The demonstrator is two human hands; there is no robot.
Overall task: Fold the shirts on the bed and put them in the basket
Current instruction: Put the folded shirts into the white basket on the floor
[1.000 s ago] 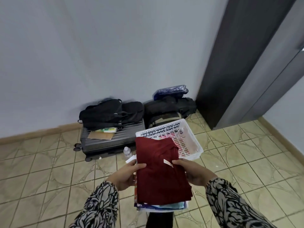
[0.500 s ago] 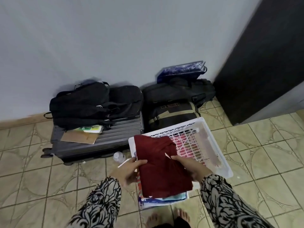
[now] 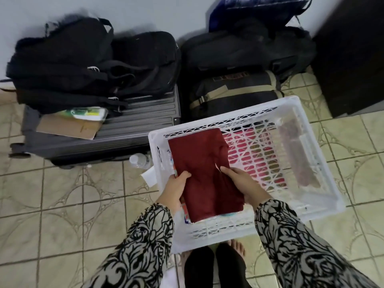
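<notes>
Head camera view, looking straight down at my two hands lowering a stack of folded shirts into a white plastic lattice basket (image 3: 311, 171) that sits on the tiled floor (image 3: 62, 204). On top of the stack lies a dark red folded cotton shirt (image 3: 205, 175); beneath it, thin edges of other coloured folded garments (image 3: 186, 217) peek out at the near and left sides. My left hand (image 3: 176, 190) grips the stack's left edge, thumb curled over the red cloth. My right hand (image 3: 243, 183) holds the right edge, fingers wrapped around it. The hands are apart, one on each side, both clamped on the stack.

The stack hangs over the basket's left half, inside its rim; I cannot tell whether it already touches the bottom.

I judge this to be the placing step, near the end of the task. The next move calls for settling the stack flat on the basket floor, then sliding both hands out sideways without dragging the top shirt askew.

Behind the basket stand black bags (image 3: 93, 59) and a grey hard-shell suitcase (image 3: 135, 129).
</notes>
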